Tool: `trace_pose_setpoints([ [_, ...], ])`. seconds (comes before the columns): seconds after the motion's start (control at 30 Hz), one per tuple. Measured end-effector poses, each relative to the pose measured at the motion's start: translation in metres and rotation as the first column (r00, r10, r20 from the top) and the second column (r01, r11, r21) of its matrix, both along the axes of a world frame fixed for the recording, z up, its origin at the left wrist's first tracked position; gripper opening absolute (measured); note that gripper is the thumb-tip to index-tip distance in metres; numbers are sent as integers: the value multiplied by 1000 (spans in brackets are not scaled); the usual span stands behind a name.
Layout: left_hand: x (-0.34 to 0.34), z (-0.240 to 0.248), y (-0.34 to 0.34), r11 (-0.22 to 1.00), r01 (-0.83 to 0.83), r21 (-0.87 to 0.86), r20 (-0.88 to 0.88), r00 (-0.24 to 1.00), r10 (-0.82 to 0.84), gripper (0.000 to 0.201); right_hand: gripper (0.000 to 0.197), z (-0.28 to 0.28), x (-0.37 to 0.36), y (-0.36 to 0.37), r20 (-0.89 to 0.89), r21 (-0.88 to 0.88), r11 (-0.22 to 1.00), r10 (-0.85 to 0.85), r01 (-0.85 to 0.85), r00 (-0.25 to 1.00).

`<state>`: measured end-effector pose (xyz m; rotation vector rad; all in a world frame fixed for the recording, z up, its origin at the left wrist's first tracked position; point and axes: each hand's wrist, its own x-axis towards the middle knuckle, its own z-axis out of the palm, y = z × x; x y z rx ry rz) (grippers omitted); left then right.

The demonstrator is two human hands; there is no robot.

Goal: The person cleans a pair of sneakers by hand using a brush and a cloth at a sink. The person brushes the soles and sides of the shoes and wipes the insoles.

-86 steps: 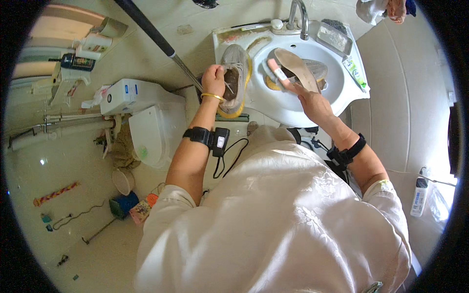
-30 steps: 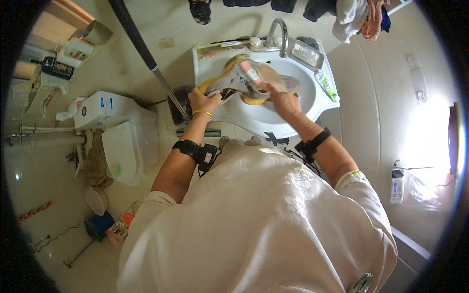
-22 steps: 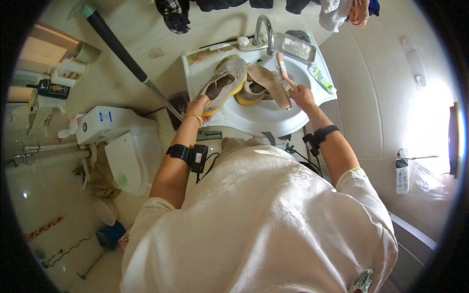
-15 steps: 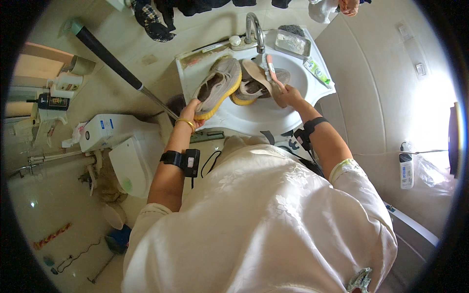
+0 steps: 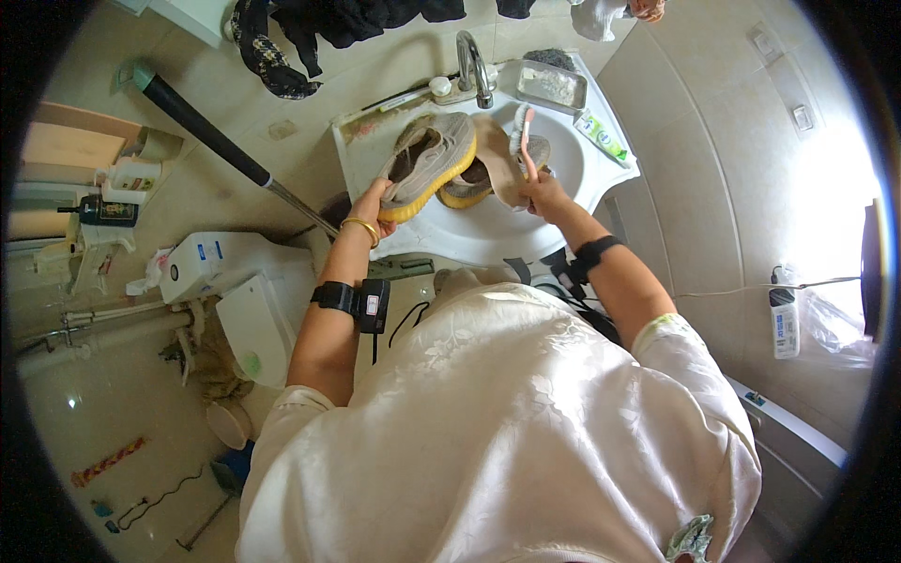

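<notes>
My left hand (image 5: 374, 208) is closed on the near end of a grey knit sneaker (image 5: 430, 159) with a yellow sole, tilted over the left side of the white washbasin (image 5: 450, 239). A second grey sneaker (image 5: 465, 193) rests in the bowl, partly hidden behind the first shoe and a beige insole (image 5: 499, 164). My right hand (image 5: 546, 197) grips a pink-handled scrub brush (image 5: 527, 141), bristles pointing left. The insole's near end is at the same fingers, so it seems held along with the brush.
A chrome faucet (image 5: 474, 70) rises behind the bowl. On the right rim are a clear soap box (image 5: 552, 87) and a green-white tube (image 5: 601, 138). A black-gripped pole (image 5: 211, 131) leans at left, near the toilet (image 5: 258, 314). Dark clothes (image 5: 357, 23) hang above.
The left-hand sneaker has turned slightly, its sole edge shifting right toward the insole. My right hand, with brush and insole, has moved slightly nearer. The whole view has shifted a little.
</notes>
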<state>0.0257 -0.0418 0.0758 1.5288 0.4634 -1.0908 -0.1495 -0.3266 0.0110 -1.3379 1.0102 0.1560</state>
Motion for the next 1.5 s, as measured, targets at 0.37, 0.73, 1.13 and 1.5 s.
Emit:
trace_pose_setpoints([
  [0.37, 7, 7, -43, 964, 263, 46, 3, 965, -263, 38, 13, 194, -85, -20, 100, -150, 989, 33, -18, 994],
  [0.73, 12, -24, -115, 693, 46, 720, 604, 450, -658, 60, 16, 185, -110, -11, 149, -81, 997, -5, 17, 989],
  [1.13, -68, -7, -103, 901, 262, -346, -149, 933, -329, 46, 35, 131, -54, 31, 180, 360, 915, 125, -184, 976],
  [1.5, -53, -10, -50, 954, 109, -279, 2, 994, -113, 27, 25, 93, -30, -31, 193, 369, 840, 350, -398, 917],
])
